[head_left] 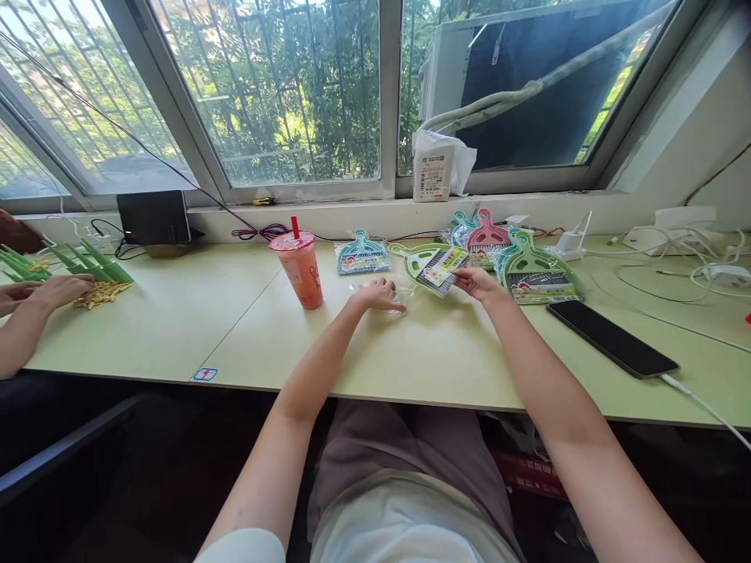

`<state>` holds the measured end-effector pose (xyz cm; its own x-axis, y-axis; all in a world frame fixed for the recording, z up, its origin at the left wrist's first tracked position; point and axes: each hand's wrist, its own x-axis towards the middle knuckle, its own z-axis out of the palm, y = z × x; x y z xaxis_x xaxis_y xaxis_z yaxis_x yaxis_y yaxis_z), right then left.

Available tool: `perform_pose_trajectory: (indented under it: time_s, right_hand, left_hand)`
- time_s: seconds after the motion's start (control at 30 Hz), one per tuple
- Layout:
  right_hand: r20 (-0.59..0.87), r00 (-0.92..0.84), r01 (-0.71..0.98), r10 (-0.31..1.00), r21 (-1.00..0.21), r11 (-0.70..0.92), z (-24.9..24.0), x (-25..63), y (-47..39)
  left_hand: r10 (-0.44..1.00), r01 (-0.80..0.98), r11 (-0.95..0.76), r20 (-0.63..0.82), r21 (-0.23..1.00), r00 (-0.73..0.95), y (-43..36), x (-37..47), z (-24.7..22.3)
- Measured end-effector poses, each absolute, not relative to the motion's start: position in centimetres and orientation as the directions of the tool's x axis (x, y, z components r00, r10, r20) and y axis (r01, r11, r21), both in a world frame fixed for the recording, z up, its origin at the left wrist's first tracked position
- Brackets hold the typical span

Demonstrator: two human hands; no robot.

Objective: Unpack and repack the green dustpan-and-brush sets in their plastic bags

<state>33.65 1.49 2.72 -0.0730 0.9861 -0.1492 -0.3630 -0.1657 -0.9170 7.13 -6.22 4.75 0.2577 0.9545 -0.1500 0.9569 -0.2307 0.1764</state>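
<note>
A green dustpan-and-brush set [431, 264] with a printed card is tilted above the table, and my right hand [476, 283] pinches its right edge. My left hand [379, 297] is at the table to its left, fingers apart, touching crinkled clear plastic [400, 297]. Whether the fingers grip the plastic is hard to make out. Behind my left hand lies a wrapped blue set [362, 254]. Further sets, one pink [488, 234] and one green [537, 270], lie to the right of my right hand.
A red drink cup [300, 270] with a straw stands left of my left hand. A black phone [613, 338] on a cable lies at the right, near white cords. Another person's hands [59, 293] are at the far left of the table [246, 344].
</note>
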Motion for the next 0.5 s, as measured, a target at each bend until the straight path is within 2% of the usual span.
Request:
perform_pose_trajectory:
  time_s: [0.13,0.33,0.43,0.5]
  right_hand:
    - [-0.219,-0.069,-0.304,0.973,-0.925,-0.230,2.5,34.0,0.1]
    - [-0.261,-0.081,-0.238,0.962,-0.932,-0.273,1.7,36.2,-2.9]
    - [-0.257,-0.081,-0.213,0.963,-0.939,-0.269,1.4,36.9,-3.3]
    - [-0.181,-0.034,-0.243,0.983,-0.952,-0.184,1.1,36.9,-3.2]
  left_hand:
    - [0.970,0.969,-0.233,-0.058,0.077,0.238,-6.0,8.2,3.8]
    - [0.928,0.954,-0.298,0.227,-0.022,0.295,-5.3,7.6,3.3]
    - [0.934,0.963,-0.267,0.235,-0.041,0.269,-5.0,6.7,3.3]
    - [0.948,0.976,-0.215,0.230,-0.039,0.218,-4.8,6.2,3.3]
